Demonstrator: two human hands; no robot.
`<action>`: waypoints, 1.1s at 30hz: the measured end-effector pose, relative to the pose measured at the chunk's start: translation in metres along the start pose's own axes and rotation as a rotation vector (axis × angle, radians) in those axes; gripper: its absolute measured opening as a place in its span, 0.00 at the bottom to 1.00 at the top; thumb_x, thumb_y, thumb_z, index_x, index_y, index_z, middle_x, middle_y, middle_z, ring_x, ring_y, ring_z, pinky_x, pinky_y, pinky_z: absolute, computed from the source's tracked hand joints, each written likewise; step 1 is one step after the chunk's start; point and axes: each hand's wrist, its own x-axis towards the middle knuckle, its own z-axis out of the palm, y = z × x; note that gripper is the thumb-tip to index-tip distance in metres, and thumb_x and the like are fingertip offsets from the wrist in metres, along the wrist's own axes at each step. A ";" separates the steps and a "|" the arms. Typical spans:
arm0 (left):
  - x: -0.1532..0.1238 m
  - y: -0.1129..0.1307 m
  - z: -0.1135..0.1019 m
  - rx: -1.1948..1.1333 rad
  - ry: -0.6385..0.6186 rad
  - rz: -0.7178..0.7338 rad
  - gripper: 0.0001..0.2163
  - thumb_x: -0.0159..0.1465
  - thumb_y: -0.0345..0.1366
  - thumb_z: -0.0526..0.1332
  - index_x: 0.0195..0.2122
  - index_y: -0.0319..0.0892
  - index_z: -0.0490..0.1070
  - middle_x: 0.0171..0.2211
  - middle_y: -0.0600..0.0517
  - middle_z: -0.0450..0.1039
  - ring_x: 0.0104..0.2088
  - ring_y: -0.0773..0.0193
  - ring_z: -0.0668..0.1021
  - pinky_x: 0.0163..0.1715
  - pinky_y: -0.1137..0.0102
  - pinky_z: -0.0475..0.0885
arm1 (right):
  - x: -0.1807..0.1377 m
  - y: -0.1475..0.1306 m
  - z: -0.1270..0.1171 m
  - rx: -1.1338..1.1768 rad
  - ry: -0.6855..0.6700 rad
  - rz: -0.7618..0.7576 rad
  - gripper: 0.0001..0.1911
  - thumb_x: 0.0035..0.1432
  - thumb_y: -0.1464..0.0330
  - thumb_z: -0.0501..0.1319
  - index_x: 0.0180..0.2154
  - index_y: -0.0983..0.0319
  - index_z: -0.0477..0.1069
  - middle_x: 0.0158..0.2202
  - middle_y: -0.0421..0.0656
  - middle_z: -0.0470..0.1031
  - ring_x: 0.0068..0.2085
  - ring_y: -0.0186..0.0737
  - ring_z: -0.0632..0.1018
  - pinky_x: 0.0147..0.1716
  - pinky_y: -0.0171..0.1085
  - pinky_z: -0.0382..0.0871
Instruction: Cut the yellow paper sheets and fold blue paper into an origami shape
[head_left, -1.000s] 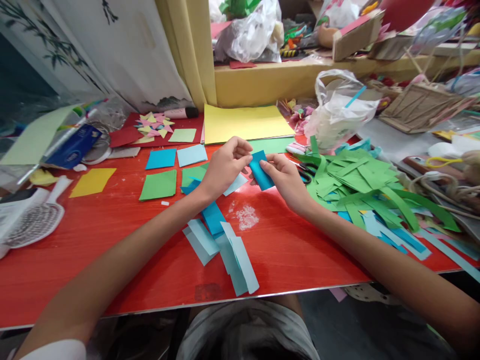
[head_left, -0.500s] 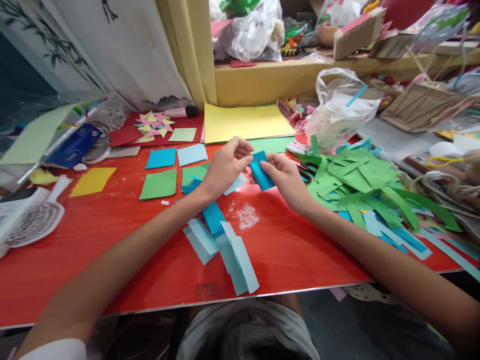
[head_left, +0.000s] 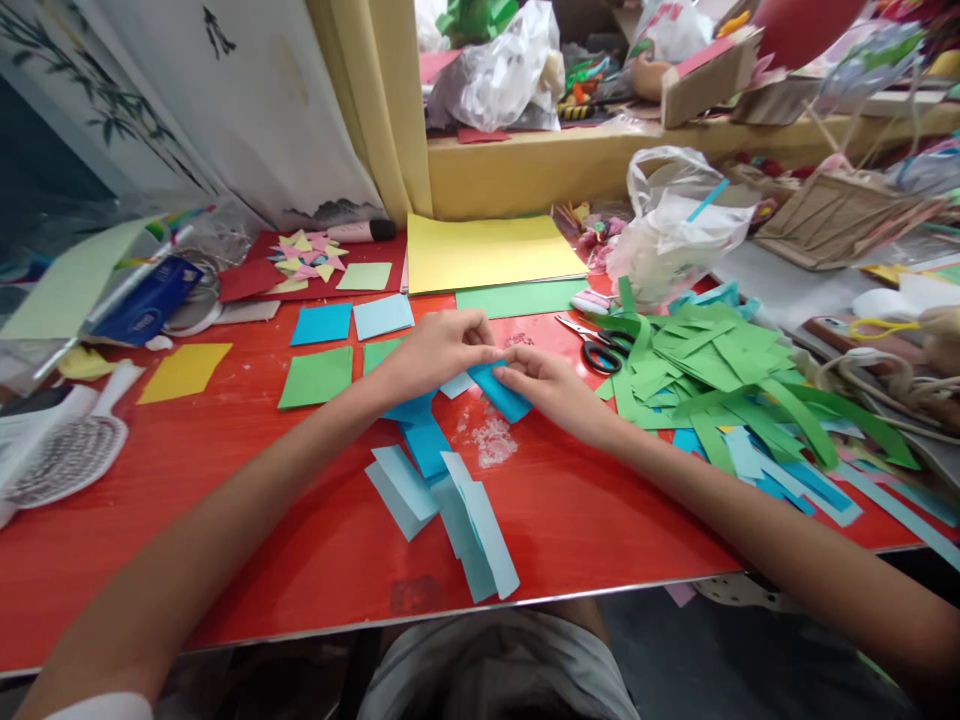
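Observation:
A folded blue paper piece point(head_left: 501, 396) is held low above the table at the middle. My right hand point(head_left: 546, 388) pinches it along its upper right side. My left hand point(head_left: 442, 345) has its fingers closed, thumb at the paper's top corner, meeting the right fingertips. Beneath and beside my left wrist lie folded blue papers point(head_left: 426, 440) and a green square point(head_left: 380, 352), partly covered. Folded light blue papers point(head_left: 480, 525) rest nearer the table's front edge. Black-handled scissors point(head_left: 602, 352) lie to the right of my right hand.
A heap of green paper strips point(head_left: 712, 360) covers the right side of the red table point(head_left: 300, 540). Yellow sheets point(head_left: 491, 252) lie at the back. At left are paper squares point(head_left: 315, 378), a yellow piece point(head_left: 185, 372) and a white hairbrush point(head_left: 82, 450).
Both hands have come down a little and closer together. The blue paper has dropped lower and slightly left. The scissors show more fully.

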 end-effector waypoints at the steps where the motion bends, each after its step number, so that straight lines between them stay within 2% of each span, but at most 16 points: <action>1: -0.003 0.000 -0.003 -0.010 0.012 -0.021 0.06 0.58 0.35 0.61 0.27 0.39 0.69 0.26 0.54 0.70 0.27 0.70 0.70 0.27 0.73 0.62 | -0.001 -0.002 0.001 0.031 -0.031 0.023 0.10 0.58 0.62 0.59 0.34 0.63 0.69 0.29 0.39 0.72 0.29 0.31 0.72 0.28 0.33 0.67; 4: -0.012 -0.001 -0.012 -0.103 0.126 -0.049 0.07 0.58 0.38 0.62 0.29 0.39 0.69 0.26 0.54 0.69 0.28 0.69 0.70 0.28 0.73 0.64 | -0.004 -0.013 0.005 0.188 -0.129 0.140 0.11 0.55 0.62 0.63 0.33 0.64 0.70 0.30 0.41 0.75 0.30 0.34 0.77 0.33 0.35 0.71; 7: -0.017 -0.002 -0.020 -0.153 0.184 -0.072 0.08 0.59 0.40 0.62 0.29 0.40 0.68 0.26 0.55 0.68 0.27 0.70 0.70 0.28 0.73 0.64 | -0.004 -0.022 0.003 0.278 -0.072 0.188 0.12 0.53 0.62 0.65 0.32 0.65 0.71 0.28 0.43 0.77 0.29 0.35 0.80 0.32 0.35 0.73; 13: -0.021 0.006 -0.025 -0.121 0.065 -0.184 0.09 0.59 0.41 0.62 0.28 0.40 0.69 0.25 0.55 0.68 0.25 0.70 0.68 0.26 0.73 0.63 | -0.003 -0.026 -0.008 0.366 0.231 0.079 0.10 0.55 0.64 0.65 0.32 0.65 0.70 0.24 0.41 0.77 0.25 0.32 0.78 0.26 0.31 0.73; 16: -0.023 0.011 -0.019 -0.140 0.049 -0.223 0.10 0.59 0.41 0.61 0.27 0.40 0.69 0.25 0.55 0.67 0.24 0.71 0.67 0.24 0.74 0.62 | -0.003 -0.025 -0.008 0.430 0.276 0.052 0.10 0.54 0.64 0.66 0.33 0.64 0.70 0.24 0.39 0.76 0.25 0.32 0.78 0.27 0.31 0.74; 19: -0.024 0.014 -0.011 -0.274 0.072 -0.243 0.10 0.59 0.41 0.61 0.28 0.40 0.68 0.24 0.56 0.66 0.22 0.72 0.65 0.22 0.75 0.61 | -0.004 -0.025 -0.006 0.480 0.285 0.054 0.10 0.53 0.64 0.66 0.34 0.63 0.71 0.25 0.39 0.77 0.26 0.31 0.78 0.29 0.31 0.74; 23: -0.025 0.012 -0.008 -0.355 -0.006 -0.254 0.09 0.59 0.40 0.61 0.28 0.40 0.68 0.24 0.55 0.66 0.21 0.72 0.65 0.22 0.74 0.61 | -0.004 -0.025 -0.004 0.493 0.298 0.093 0.09 0.54 0.64 0.66 0.30 0.63 0.70 0.22 0.38 0.75 0.23 0.30 0.76 0.26 0.31 0.72; 28: -0.024 0.008 -0.013 -0.240 -0.180 -0.268 0.06 0.59 0.37 0.60 0.29 0.41 0.66 0.26 0.56 0.66 0.25 0.71 0.67 0.25 0.74 0.62 | -0.003 -0.025 -0.007 0.412 0.237 0.086 0.08 0.55 0.66 0.64 0.30 0.63 0.68 0.19 0.38 0.74 0.21 0.29 0.74 0.23 0.30 0.68; 30: -0.024 0.008 -0.013 -0.215 -0.202 -0.248 0.06 0.59 0.37 0.60 0.30 0.42 0.65 0.29 0.56 0.66 0.28 0.70 0.68 0.28 0.74 0.63 | -0.004 -0.024 -0.007 0.337 0.158 0.090 0.09 0.56 0.66 0.64 0.29 0.63 0.67 0.19 0.37 0.73 0.20 0.29 0.73 0.22 0.30 0.67; 33: -0.024 0.008 -0.008 -0.217 -0.181 -0.226 0.07 0.60 0.40 0.60 0.32 0.42 0.67 0.29 0.56 0.66 0.30 0.70 0.69 0.30 0.73 0.64 | -0.007 -0.023 -0.005 0.218 -0.031 0.141 0.09 0.57 0.65 0.62 0.29 0.63 0.66 0.20 0.37 0.73 0.21 0.30 0.74 0.20 0.31 0.65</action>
